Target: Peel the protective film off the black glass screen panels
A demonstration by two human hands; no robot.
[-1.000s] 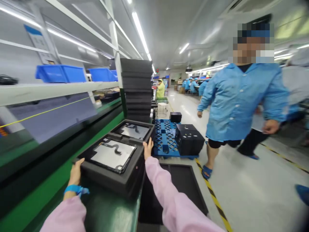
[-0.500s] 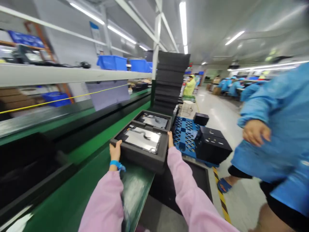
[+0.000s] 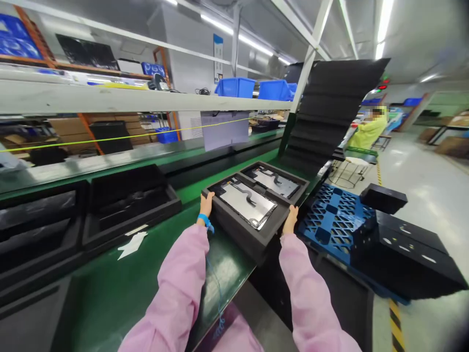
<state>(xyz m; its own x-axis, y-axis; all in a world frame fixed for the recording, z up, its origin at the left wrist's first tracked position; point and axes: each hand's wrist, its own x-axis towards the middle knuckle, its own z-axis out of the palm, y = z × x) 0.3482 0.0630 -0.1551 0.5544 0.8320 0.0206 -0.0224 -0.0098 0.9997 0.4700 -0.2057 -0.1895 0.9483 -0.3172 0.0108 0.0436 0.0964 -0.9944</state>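
Observation:
A black foam tray [image 3: 234,226] is held between my two hands over the right edge of the green bench [image 3: 161,274]. Two silver panels lie in its compartments: a near panel [image 3: 246,203] and a far panel [image 3: 280,182], each with a dark ribbon cable on top. My left hand [image 3: 206,205], with a blue wrist strap and coiled cord, closes on the tray's left corner. On the opposite side my right hand [image 3: 290,221] grips the tray's right edge. The fingers under the tray are hidden.
Black foam trays [image 3: 132,205] lie on the left of the bench, beside white paper scraps [image 3: 132,245]. A tall stack of black trays [image 3: 326,102] leans beyond. To the right are a blue pallet [image 3: 331,220] and black boxes [image 3: 414,249]. Someone in yellow [image 3: 370,129] is farther off.
My view has swung left, so trays on the left of the bench now show. The person in blue on the right has gone out of view. Both hands still hold the foam tray.

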